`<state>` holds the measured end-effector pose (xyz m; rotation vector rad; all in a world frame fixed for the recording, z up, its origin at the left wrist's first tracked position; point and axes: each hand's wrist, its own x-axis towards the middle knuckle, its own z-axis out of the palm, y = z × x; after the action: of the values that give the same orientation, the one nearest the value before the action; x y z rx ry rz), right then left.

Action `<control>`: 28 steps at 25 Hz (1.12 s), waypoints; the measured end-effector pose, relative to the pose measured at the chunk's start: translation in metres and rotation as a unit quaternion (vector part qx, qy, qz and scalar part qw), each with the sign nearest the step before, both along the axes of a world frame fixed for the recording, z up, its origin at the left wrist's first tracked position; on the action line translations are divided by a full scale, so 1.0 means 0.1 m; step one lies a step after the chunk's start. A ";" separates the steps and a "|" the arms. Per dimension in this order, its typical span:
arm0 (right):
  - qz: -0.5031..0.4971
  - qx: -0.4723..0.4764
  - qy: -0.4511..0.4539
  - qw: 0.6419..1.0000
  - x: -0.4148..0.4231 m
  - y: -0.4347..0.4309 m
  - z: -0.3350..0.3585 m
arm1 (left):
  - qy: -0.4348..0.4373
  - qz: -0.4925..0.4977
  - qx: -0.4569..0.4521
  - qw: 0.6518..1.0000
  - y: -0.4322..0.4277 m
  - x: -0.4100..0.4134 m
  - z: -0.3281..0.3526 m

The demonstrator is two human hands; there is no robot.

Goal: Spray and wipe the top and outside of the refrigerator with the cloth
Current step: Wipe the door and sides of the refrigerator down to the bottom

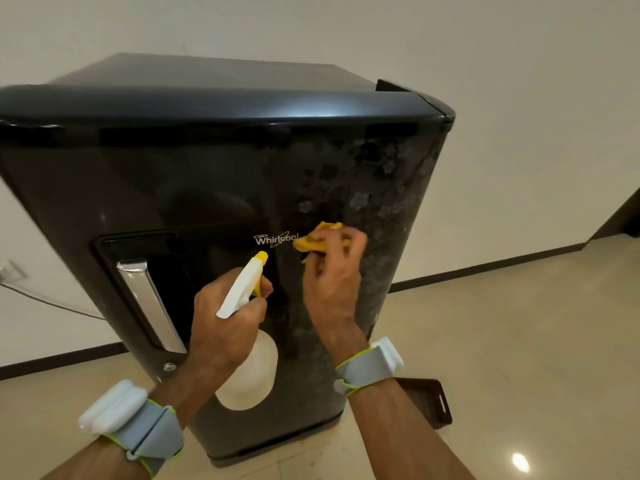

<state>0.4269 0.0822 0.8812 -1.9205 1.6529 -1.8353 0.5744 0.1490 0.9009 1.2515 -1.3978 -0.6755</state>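
Right-hand fingers [351, 239] curl round a crumpled yellow cloth [313, 240] and press it on the door just right of the silver Whirlpool logo [276, 239], frame centre. The right hand [334, 275] is slightly blurred. Left-hand fingers [266, 287] wrap the neck of a white plastic spray bottle with yellow nozzle [251, 368], one finger on the yellow trigger. Nozzle tip sits near the cloth, not touching. The left hand [225, 323] is lower centre. Grey wrist straps [367, 370] with white blocks are on both wrists. The glossy black single-door refrigerator [156, 174] fills left and centre, with a chrome door handle [149, 299] centre-left. A dark brown tray [431, 401] lies on the beige tiled floor [519, 341], lower right.
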 end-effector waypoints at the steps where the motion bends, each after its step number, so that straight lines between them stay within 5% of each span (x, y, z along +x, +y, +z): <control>1: 0.016 -0.012 0.105 0.994 -0.01 0.01 -0.04 | 0.000 -0.003 -0.004 1.000 -0.05 -0.11 0.01; 3: 0.039 0.009 0.267 0.963 -0.14 0.06 -0.36 | 0.007 -0.005 -0.005 1.000 -0.10 -0.26 0.03; 4: 0.032 0.038 0.269 0.962 -0.30 0.09 -0.52 | 0.010 -0.008 -0.005 1.000 -0.11 -0.32 0.04; 7: -0.039 0.110 -0.039 0.992 -0.84 -0.07 -0.42 | 0.010 -0.011 -0.007 1.000 -0.16 -0.55 0.09; 9: -0.074 0.079 -0.139 0.984 -1.00 -0.20 -0.09 | 0.007 -0.008 -0.001 1.000 -0.21 -0.74 0.11; 11: -0.036 0.021 -0.065 0.997 -0.87 -0.18 0.03 | 0.013 -0.003 0.000 1.000 -0.24 -0.84 0.11; 14: 0.018 0.023 0.175 0.984 -0.92 -0.14 -0.43 | 0.006 -0.006 0.003 1.000 -0.28 -1.07 0.10; 15: 0.029 0.048 0.171 0.984 -1.04 -0.14 -0.61 | 0.007 -0.008 0.003 1.000 -0.27 -1.14 0.09; 18: -0.009 0.131 -0.100 0.986 -1.38 -0.28 -0.52 | 0.022 0.002 0.002 1.000 -0.24 -1.30 0.07; 20: -0.027 0.108 -0.188 0.976 -1.46 -0.40 -0.13 | 0.029 0.011 0.004 1.000 -0.23 -1.40 0.08; 23: 0.016 -0.017 0.004 1.000 -1.36 -0.37 0.21 | 0.017 0.026 0.000 1.000 -0.25 -1.50 0.08; 25: 0.050 -0.015 0.149 0.987 -1.40 -0.32 -0.04 | 0.017 0.026 -0.002 1.000 -0.24 -1.58 0.08; 26: 0.063 0.011 0.159 0.985 -1.44 -0.31 -0.21 | 0.021 0.024 -0.001 1.000 -0.23 -1.60 0.09; 28: 0.061 0.071 0.016 0.995 -1.53 -0.30 -0.28 | 0.024 0.025 -0.002 0.999 -0.21 -1.63 0.12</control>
<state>0.2743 0.0520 0.8531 -1.9536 1.5888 -1.6053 0.4119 0.1284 0.9127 1.2554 -1.3246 -0.6642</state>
